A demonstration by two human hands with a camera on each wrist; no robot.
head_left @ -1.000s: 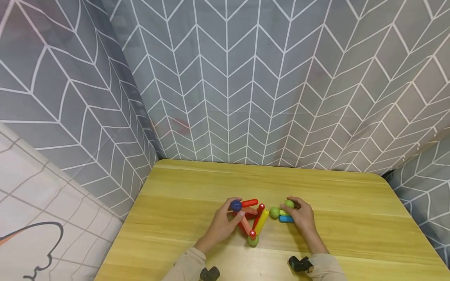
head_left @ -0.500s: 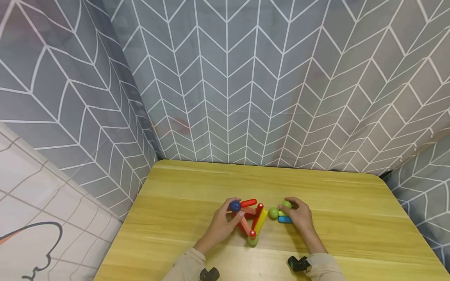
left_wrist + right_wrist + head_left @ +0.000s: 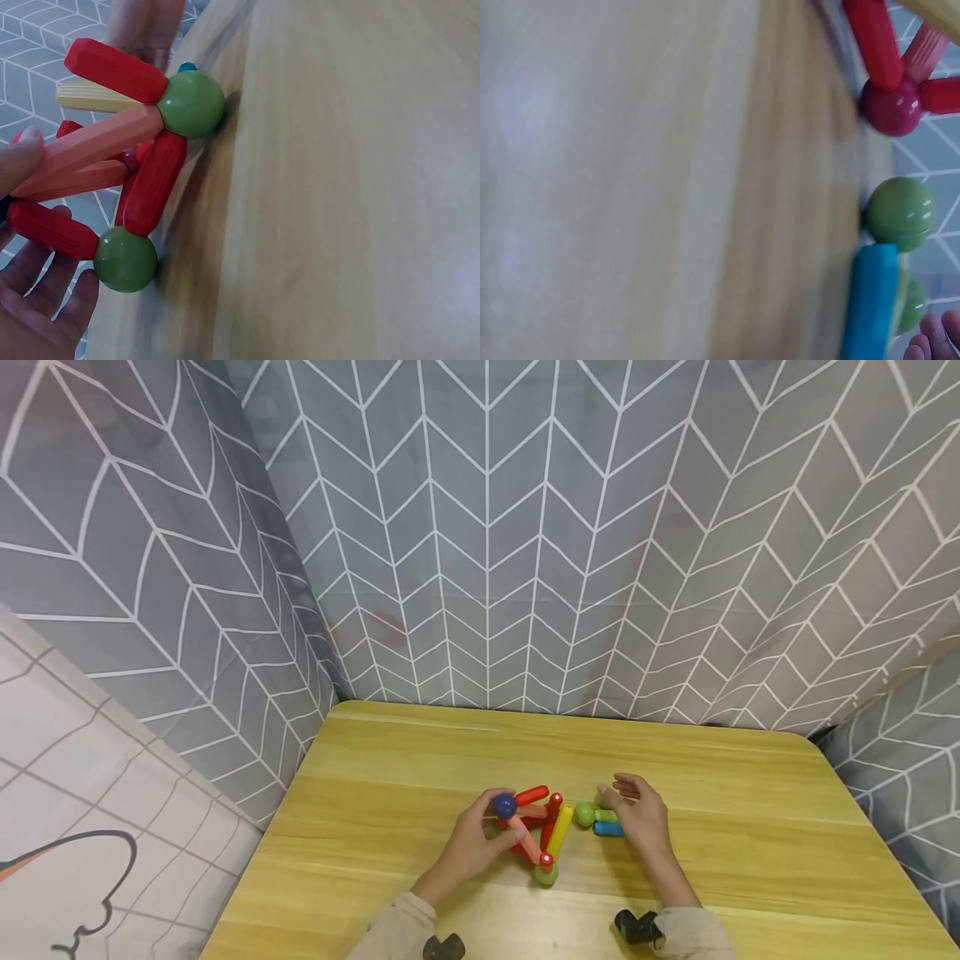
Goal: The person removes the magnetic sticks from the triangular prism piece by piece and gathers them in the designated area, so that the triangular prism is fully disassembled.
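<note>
My left hand (image 3: 471, 852) holds a stick-and-ball toy structure. Its thumb lies on a salmon stick (image 3: 112, 139), its other fingers by the dark blue ball (image 3: 505, 805). Red sticks (image 3: 155, 182) join green balls (image 3: 125, 259) in this frame. A yellow stick (image 3: 560, 832) slants along the structure's right side. To the right, my right hand (image 3: 647, 818) hovers with loose fingers over a second group: a green ball (image 3: 584, 814), a yellow-green stick (image 3: 604, 816) and a blue stick (image 3: 870, 300). Another green ball (image 3: 911, 304) sits close by the right fingers, partly hidden by the hand.
Both groups of pieces are on a wood-grain table (image 3: 420, 743). A grey patterned curtain (image 3: 487, 568) hangs behind its far edge and on both sides. Black wrist cameras (image 3: 636, 927) are strapped at both sleeves.
My right fingers have loosened and lifted off the far green ball, which now sits lower behind the thumb. The left hand's structure has tilted slightly, its near green ball shifting a little right.
</note>
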